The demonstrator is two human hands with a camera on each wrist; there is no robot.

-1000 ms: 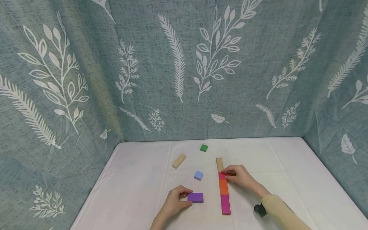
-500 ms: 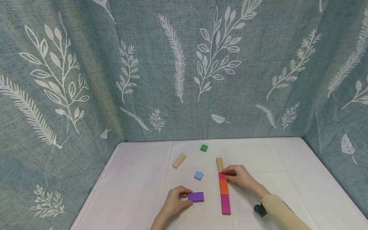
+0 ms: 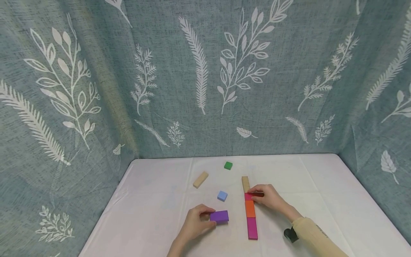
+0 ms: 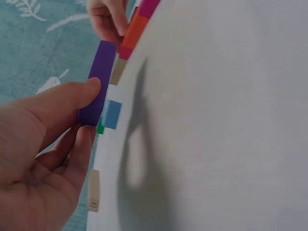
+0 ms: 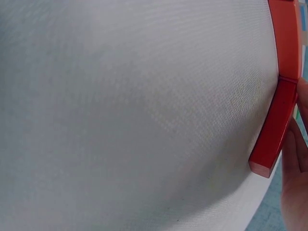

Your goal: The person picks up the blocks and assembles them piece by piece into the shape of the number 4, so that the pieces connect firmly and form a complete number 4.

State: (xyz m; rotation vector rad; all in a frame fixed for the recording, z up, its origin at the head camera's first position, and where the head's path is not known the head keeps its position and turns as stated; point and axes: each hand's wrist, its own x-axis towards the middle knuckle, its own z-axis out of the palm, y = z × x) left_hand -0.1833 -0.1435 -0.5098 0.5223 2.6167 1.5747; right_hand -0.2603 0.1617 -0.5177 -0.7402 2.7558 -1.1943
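Observation:
My left hand (image 3: pixel 195 224) pinches a purple rectangular block (image 3: pixel 219 216) between thumb and fingers. Raised off the cloth, the block tilts a little, and its shadow shows below in the left wrist view. To the right, my right hand (image 3: pixel 270 199) holds a red block (image 5: pixel 274 127) with thumb and fingertips. That block lies crosswise in a row, its side against an orange block (image 3: pixel 250 209). Nearest me in the row is a magenta block (image 3: pixel 252 229); at the far end lies a plain wooden block (image 3: pixel 245 184). My right hand partly hides the red block in the head view.
Left of the row, a light blue block (image 3: pixel 222 195), a second plain wooden block (image 3: pixel 200 179) and a small green block (image 3: pixel 228 165) lie apart on the white cloth (image 3: pixel 144 210). A patterned teal curtain (image 3: pixel 205 135) stands behind and on both sides.
My left hand has lifted the purple block slightly off the cloth and tipped it. My right hand and the row of blocks stay where they were.

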